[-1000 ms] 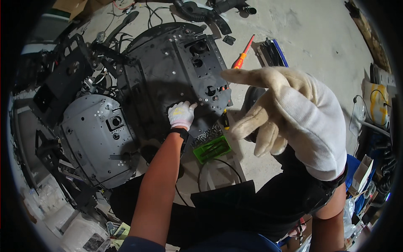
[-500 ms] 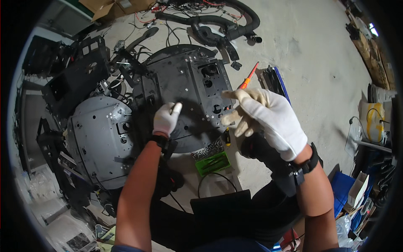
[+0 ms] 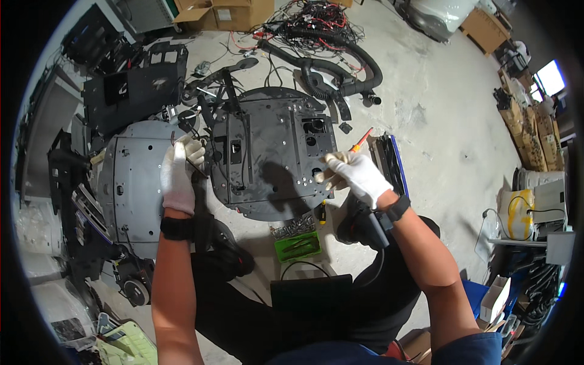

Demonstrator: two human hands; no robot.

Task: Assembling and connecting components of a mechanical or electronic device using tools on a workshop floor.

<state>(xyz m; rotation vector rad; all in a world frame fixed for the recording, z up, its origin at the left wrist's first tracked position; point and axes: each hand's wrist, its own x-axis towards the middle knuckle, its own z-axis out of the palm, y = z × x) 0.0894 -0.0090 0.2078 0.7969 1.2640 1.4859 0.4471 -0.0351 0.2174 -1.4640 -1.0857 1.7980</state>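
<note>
My left hand [image 3: 180, 173], in a white glove, is raised over the gap between two dark round-ended metal plates. Its fingers are closed around a thin dark rod [image 3: 198, 170], whose ends stick out on both sides; its exact kind is unclear. My right hand [image 3: 353, 174], gloved too, hovers above the right edge of the larger plate [image 3: 267, 149]. Its fingers are loosely bent and apart, with nothing visible in them. Just beyond it lies a red-and-orange screwdriver [image 3: 362, 140] on the floor. The smaller grey plate [image 3: 134, 182] lies left of my left hand.
Near my feet sit a green tray [image 3: 298, 247], loose screws [image 3: 292, 228] and a yellow-black screwdriver [image 3: 322, 213]. Black rails [image 3: 389, 164] with a blue edge lie at right. Beyond are a black hose [image 3: 371, 67], tangled wires [image 3: 316, 24] and a cardboard box [image 3: 243, 15].
My left hand has moved left, off the larger plate, and a thin dark rod now shows in it. My right hand has drawn slightly left. The view has tilted up, showing more floor beyond.
</note>
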